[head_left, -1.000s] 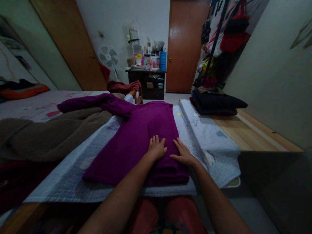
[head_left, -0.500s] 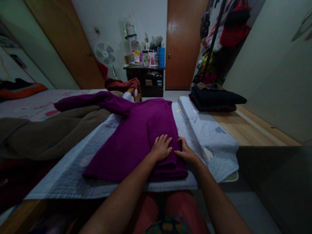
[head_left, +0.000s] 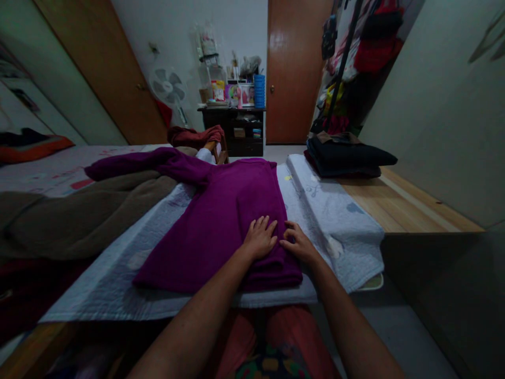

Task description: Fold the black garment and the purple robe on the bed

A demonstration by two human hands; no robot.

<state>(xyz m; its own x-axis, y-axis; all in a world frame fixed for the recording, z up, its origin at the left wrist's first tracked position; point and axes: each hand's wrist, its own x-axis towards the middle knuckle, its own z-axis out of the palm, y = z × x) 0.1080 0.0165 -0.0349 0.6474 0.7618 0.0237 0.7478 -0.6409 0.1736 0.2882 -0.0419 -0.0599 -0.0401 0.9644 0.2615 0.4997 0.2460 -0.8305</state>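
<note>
The purple garment (head_left: 209, 226) is spread on a quilted cover (head_left: 327, 205), its right side folded inward. The layers are seemingly steadied by the left hand (head_left: 260, 239), grip open, palm down; the fold's edge is met by the right hand (head_left: 300, 246), grip loosely curled, part-open. Beyond, dark folded clothes (head_left: 351, 158) are stacked.

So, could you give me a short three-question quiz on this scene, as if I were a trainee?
1. True or false: the left hand rests on the purple garment with its fingers spread.
2. From the person's view, where is the stack of dark folded clothes relative to the purple garment? a) to the left; b) to the right; c) underneath.
3. Fill in the colour: the outstretched sleeve lies partly over ____ fabric.
Key: 1 true; 2 b; 3 brown.
</note>
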